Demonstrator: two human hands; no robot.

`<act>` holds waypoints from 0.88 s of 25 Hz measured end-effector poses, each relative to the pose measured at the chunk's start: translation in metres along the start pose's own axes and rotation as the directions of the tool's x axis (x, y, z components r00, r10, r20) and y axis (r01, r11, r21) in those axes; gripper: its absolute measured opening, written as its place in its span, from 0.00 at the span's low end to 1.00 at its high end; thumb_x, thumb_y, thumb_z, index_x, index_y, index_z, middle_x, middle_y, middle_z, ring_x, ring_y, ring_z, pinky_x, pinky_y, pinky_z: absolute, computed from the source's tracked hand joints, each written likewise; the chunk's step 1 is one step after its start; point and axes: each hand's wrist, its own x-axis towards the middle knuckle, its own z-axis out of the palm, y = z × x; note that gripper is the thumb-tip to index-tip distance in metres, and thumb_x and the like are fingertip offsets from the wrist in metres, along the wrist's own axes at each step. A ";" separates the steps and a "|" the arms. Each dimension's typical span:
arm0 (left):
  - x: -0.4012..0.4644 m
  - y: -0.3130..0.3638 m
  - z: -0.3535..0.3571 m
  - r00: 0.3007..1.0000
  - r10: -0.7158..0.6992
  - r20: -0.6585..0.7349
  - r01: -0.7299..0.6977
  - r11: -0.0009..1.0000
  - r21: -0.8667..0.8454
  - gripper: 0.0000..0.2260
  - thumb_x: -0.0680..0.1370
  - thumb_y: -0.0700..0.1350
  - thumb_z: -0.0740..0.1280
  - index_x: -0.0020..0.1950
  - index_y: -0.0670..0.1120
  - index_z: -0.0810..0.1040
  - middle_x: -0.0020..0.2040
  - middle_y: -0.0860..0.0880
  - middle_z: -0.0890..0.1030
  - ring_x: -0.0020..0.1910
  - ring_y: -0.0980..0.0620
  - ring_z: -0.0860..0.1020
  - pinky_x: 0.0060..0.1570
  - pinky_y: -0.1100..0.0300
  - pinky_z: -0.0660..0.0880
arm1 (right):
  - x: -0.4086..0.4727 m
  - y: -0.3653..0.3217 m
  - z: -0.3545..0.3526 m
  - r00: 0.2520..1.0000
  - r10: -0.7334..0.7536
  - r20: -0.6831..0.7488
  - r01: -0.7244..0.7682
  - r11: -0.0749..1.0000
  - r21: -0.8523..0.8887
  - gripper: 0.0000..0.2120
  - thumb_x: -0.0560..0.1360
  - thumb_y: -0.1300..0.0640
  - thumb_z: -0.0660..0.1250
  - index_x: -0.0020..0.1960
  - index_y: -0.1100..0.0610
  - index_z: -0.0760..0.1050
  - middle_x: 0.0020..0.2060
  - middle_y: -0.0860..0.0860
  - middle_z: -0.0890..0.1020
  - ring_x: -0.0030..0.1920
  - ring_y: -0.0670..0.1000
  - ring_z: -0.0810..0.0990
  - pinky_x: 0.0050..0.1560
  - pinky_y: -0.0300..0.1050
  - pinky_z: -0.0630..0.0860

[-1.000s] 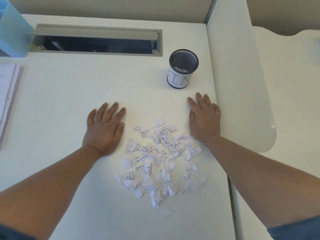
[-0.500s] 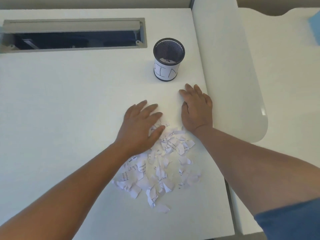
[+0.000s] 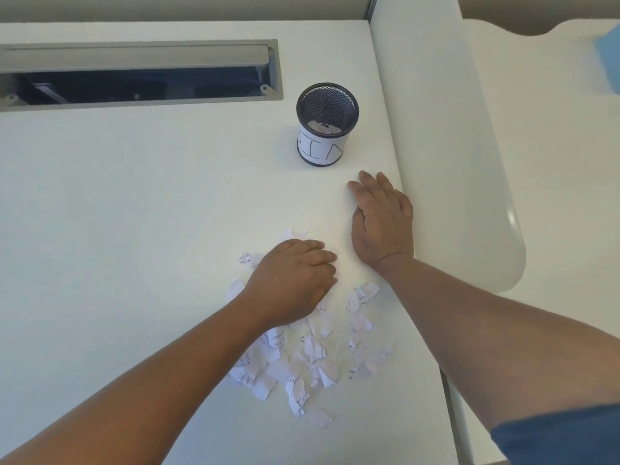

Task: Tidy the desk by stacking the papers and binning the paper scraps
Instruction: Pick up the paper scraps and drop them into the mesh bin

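Observation:
A heap of torn paper scraps point(image 3: 302, 357) with printed text lies on the white desk point(image 3: 134, 229), near its front right. My left hand point(image 3: 292, 280) sits on the far part of the heap, knuckles up and fingers curled down into the scraps. My right hand point(image 3: 380, 219) lies flat on the desk just right of the heap, fingers straight and pointing away from me. Behind it stands a black mesh cup labelled BIN point(image 3: 327, 124), upright, with a few scraps inside. No paper stack is in view.
A recessed grey cable slot point(image 3: 134, 75) runs along the back of the desk. A white rounded divider panel point(image 3: 436, 129) borders the desk on the right, close to my right hand. Something blue point(image 3: 609, 62) shows at the top right edge.
My left hand slid right from the bare desk onto the scrap heap and its fingers curled into the scraps. My right hand stayed flat. The view shifted right.

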 end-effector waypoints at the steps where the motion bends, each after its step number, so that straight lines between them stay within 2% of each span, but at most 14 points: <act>1: -0.002 -0.003 -0.005 0.999 -0.050 -0.013 0.049 0.998 -0.035 0.10 0.80 0.51 0.68 0.52 0.49 0.87 0.59 0.53 0.85 0.62 0.47 0.81 0.58 0.51 0.77 | 0.000 0.000 0.000 1.000 0.005 0.008 -0.005 1.000 -0.003 0.28 0.77 0.55 0.49 0.74 0.50 0.71 0.78 0.48 0.68 0.80 0.54 0.61 0.76 0.56 0.56; 2: -0.003 -0.006 -0.012 0.994 -0.110 -0.004 0.110 0.992 -0.063 0.10 0.79 0.52 0.71 0.54 0.49 0.86 0.61 0.52 0.84 0.64 0.46 0.80 0.59 0.50 0.77 | 0.000 0.000 -0.001 1.000 0.006 0.012 -0.006 1.000 -0.007 0.28 0.77 0.55 0.49 0.75 0.50 0.71 0.78 0.48 0.68 0.80 0.54 0.60 0.76 0.56 0.55; 3: -0.003 -0.007 -0.019 0.983 -0.181 0.038 0.183 0.981 -0.062 0.14 0.77 0.55 0.73 0.59 0.50 0.84 0.65 0.51 0.82 0.66 0.45 0.78 0.61 0.49 0.76 | 0.001 0.000 -0.001 1.000 0.005 0.014 -0.005 1.000 -0.011 0.28 0.77 0.54 0.49 0.75 0.50 0.70 0.78 0.48 0.68 0.80 0.54 0.60 0.76 0.56 0.55; 5: 0.000 -0.005 -0.034 0.925 -0.309 0.222 0.316 0.949 0.003 0.29 0.73 0.63 0.74 0.71 0.53 0.77 0.74 0.50 0.73 0.72 0.44 0.70 0.65 0.47 0.71 | 0.001 0.000 -0.001 1.000 0.004 0.021 -0.003 1.000 -0.031 0.29 0.77 0.53 0.47 0.75 0.50 0.70 0.78 0.48 0.67 0.80 0.55 0.60 0.76 0.56 0.55; 7: 0.004 -0.001 -0.040 0.845 -0.373 0.382 0.372 0.925 0.080 0.37 0.71 0.67 0.73 0.77 0.57 0.68 0.78 0.52 0.64 0.74 0.45 0.63 0.68 0.49 0.68 | 0.001 0.001 -0.001 1.000 -0.002 0.023 0.003 0.999 -0.046 0.29 0.77 0.53 0.46 0.75 0.51 0.69 0.78 0.49 0.67 0.80 0.55 0.60 0.76 0.57 0.56; 8: 0.006 0.001 -0.040 0.832 -0.376 0.409 0.380 0.922 0.074 0.36 0.72 0.66 0.73 0.77 0.58 0.68 0.77 0.53 0.63 0.73 0.47 0.62 0.67 0.51 0.68 | 0.001 0.000 0.000 1.000 -0.003 0.022 0.004 0.999 -0.052 0.30 0.77 0.52 0.46 0.75 0.51 0.69 0.78 0.49 0.67 0.80 0.56 0.60 0.75 0.57 0.56; 10: 0.007 0.004 -0.038 0.834 -0.378 0.402 0.435 0.899 -0.058 0.27 0.75 0.60 0.74 0.73 0.58 0.74 0.71 0.56 0.67 0.68 0.51 0.64 0.62 0.52 0.72 | 0.001 0.001 0.001 1.000 0.003 0.019 -0.002 0.998 -0.062 0.29 0.77 0.52 0.46 0.76 0.50 0.69 0.78 0.49 0.67 0.80 0.56 0.61 0.75 0.57 0.57; 13: 0.004 0.005 -0.035 0.829 -0.421 0.369 0.534 0.792 -0.296 0.14 0.78 0.49 0.73 0.64 0.53 0.82 0.60 0.58 0.72 0.58 0.55 0.71 0.53 0.56 0.74 | 0.002 0.000 0.002 0.999 0.017 0.030 -0.015 0.998 -0.062 0.30 0.77 0.52 0.46 0.76 0.50 0.69 0.78 0.48 0.67 0.80 0.55 0.60 0.75 0.56 0.56; 16: 0.004 0.001 -0.036 0.818 -0.460 0.344 0.566 0.748 -0.346 0.08 0.81 0.42 0.69 0.58 0.50 0.85 0.55 0.58 0.78 0.50 0.57 0.76 0.52 0.57 0.75 | 0.001 -0.001 0.001 1.000 0.017 0.025 -0.016 0.998 -0.061 0.30 0.77 0.52 0.45 0.75 0.50 0.69 0.78 0.48 0.68 0.80 0.56 0.61 0.75 0.57 0.57; 18: 0.007 -0.002 -0.044 0.788 -0.525 0.321 0.615 0.695 -0.373 0.08 0.81 0.42 0.68 0.55 0.50 0.86 0.50 0.58 0.82 0.46 0.60 0.77 0.50 0.61 0.75 | 0.002 -0.001 0.000 0.999 0.016 0.042 -0.013 0.997 -0.070 0.30 0.76 0.52 0.45 0.76 0.49 0.68 0.78 0.48 0.67 0.80 0.55 0.60 0.75 0.57 0.57; 21: 0.012 -0.003 -0.057 0.718 -0.614 0.328 0.689 0.565 -0.454 0.06 0.81 0.44 0.69 0.52 0.52 0.86 0.41 0.61 0.82 0.38 0.64 0.78 0.40 0.70 0.72 | 0.002 -0.001 0.000 0.998 0.023 0.053 -0.019 0.997 -0.076 0.31 0.76 0.52 0.44 0.76 0.49 0.68 0.79 0.47 0.66 0.80 0.55 0.59 0.76 0.56 0.55; 22: 0.013 -0.003 -0.061 0.705 -0.625 0.335 0.699 0.533 -0.476 0.06 0.81 0.45 0.69 0.52 0.53 0.86 0.40 0.60 0.83 0.37 0.63 0.78 0.38 0.70 0.72 | 0.002 -0.001 -0.001 0.998 0.023 0.054 -0.019 0.997 -0.079 0.31 0.76 0.51 0.44 0.76 0.49 0.68 0.79 0.47 0.66 0.80 0.55 0.59 0.76 0.56 0.55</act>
